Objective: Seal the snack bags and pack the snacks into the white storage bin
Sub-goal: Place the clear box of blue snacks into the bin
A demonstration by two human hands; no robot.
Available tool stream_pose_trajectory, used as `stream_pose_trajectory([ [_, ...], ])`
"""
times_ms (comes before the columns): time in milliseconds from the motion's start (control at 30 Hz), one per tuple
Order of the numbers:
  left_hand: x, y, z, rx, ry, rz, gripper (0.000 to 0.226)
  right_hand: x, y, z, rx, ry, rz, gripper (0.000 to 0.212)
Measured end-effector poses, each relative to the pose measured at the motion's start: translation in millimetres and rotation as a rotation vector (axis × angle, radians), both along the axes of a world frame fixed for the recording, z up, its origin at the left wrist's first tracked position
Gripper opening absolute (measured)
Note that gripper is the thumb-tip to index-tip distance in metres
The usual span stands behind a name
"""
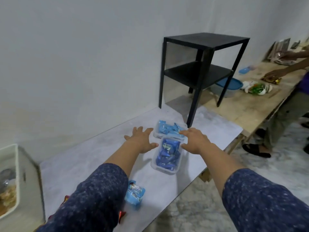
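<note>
Two clear bags of blue-wrapped snacks lie on the grey table point(100, 156). The nearer bag point(167, 156) holds dark blue packets. The farther bag point(168, 130) holds light blue ones. My left hand point(142, 139) hovers open just left of the bags. My right hand point(194, 139) is spread open at their right side, fingertips touching the top of the nearer bag. A loose light blue snack packet point(134, 193) lies beside my left sleeve. The white storage bin point(11, 161) stands at the far left with some snacks inside. Red wrappers point(121, 215) peek out under my left arm.
A black two-tier side table point(200, 72) stands just behind the bags. Beyond it a wooden bench point(250, 97) carries a blue-lidded container point(229, 84) and small items, where another person point(284, 97) stands reaching over it. The table edge drops off to the right.
</note>
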State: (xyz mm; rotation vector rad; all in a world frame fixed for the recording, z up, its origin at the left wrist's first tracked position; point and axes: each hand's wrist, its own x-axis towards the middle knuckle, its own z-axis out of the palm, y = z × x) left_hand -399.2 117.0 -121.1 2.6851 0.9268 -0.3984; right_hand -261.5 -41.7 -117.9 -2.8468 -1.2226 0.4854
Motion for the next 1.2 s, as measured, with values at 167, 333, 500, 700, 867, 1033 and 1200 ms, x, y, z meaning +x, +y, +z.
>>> stream_pose_trajectory([
  [167,54.4,32.2,-32.3,0.033,0.023,-0.048,0.077,49.7,26.2,-27.2,-0.013,0.026,-0.001,0.064],
  [333,98.8,54.3,-66.1,0.067,0.090,-0.101,0.076,100.8,59.7,-55.0,-0.030,0.049,0.061,0.065],
  [500,137.8,77.0,-101.6,0.058,0.088,-0.092,0.076,146.5,101.8,-88.5,-0.040,0.081,0.165,0.066],
  [700,155.6,92.8,-136.3,0.136,0.069,-0.152,0.075,178.6,135.4,-116.6,-0.149,0.118,0.320,0.070],
  [867,166.2,107.8,-148.3,0.134,0.020,-0.118,0.066,190.6,148.2,-127.3,-0.173,0.154,0.306,0.074],
  [1033,177.9,110.1,-153.9,-0.044,-0.102,0.093,0.062,193.4,167.9,-139.1,-0.132,0.174,0.160,0.083],
  [1200,183.3,111.3,-155.4,-0.270,-0.153,0.125,0.074,188.2,181.5,-147.5,0.018,0.306,-0.054,0.093],
])
